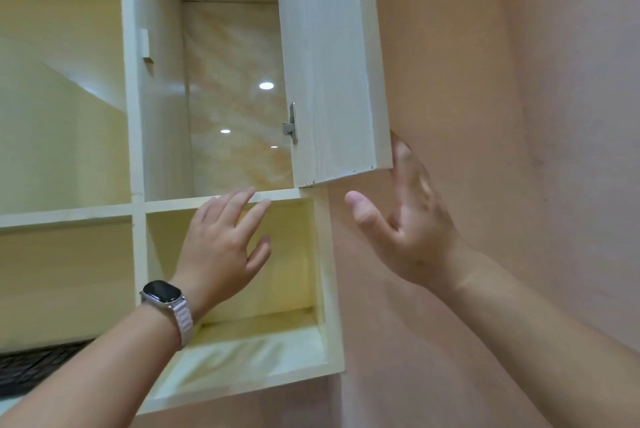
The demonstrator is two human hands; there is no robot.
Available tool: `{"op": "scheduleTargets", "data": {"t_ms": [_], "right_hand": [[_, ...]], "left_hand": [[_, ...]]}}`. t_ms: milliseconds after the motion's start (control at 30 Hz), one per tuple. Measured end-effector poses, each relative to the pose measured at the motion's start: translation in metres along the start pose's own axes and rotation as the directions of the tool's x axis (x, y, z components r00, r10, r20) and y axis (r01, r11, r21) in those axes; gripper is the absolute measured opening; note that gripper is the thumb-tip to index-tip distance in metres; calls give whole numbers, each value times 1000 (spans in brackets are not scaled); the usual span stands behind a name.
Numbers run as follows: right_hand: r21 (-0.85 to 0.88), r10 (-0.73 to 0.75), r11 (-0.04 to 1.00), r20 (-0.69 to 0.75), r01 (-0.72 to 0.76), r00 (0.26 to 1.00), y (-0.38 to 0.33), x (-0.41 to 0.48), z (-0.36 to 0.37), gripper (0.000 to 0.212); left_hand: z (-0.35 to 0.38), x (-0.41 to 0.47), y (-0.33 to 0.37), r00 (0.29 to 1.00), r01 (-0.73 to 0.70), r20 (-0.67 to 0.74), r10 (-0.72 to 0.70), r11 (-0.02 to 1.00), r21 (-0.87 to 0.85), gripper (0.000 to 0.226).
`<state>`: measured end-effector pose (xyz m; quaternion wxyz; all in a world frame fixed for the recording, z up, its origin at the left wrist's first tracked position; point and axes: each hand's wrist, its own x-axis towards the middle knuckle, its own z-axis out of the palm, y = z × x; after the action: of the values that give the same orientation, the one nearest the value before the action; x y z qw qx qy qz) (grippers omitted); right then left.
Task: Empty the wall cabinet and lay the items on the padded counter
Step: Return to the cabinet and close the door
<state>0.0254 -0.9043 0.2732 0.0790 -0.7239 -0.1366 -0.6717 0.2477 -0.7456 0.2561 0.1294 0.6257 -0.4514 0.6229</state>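
At the far lower left, a dark woven mat (34,368) shows in the corner, below the wall cabinet (138,116). The cabinet is pale wood, hangs high ahead and fills the left and middle of the view. It is split into open compartments by an upright divider and a shelf. The upper right compartment has a glossy marbled back panel (235,98) with spots of light reflected in it.

The left hand (221,244), with a watch (162,292) on its wrist, reaches up in front of the lower right compartment. Its fingers are straight and spread and hold nothing. The fingertips are at the front edge of the shelf, but whether they touch it cannot be told.

The cabinet door (332,74) stands swung open, with a metal hinge (292,123) on its inner side. The right hand (412,219) is at the door's lower outer corner. Its thumb is held wide apart and its straight, blurred fingers run up behind the door's edge, between the door and the pink wall (519,116).
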Motion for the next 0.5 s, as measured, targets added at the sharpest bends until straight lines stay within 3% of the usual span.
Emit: {"op": "scheduleTargets", "data": {"t_ms": [133,333,500], "right_hand": [[77,-182,981,52,178,982,-7,15,12,58],[15,-170,985,149,170,974,-11,11,35,74],[-73,-273,952,230,296,934,-22,13,67,73]], "left_hand": [[7,-6,-27,998,-23,67,19,998,65,56],[11,-28,-70,974,-205,122,188,969,139,65],[9,-36,-92,953,-292,126,276,948,128,61]]}}
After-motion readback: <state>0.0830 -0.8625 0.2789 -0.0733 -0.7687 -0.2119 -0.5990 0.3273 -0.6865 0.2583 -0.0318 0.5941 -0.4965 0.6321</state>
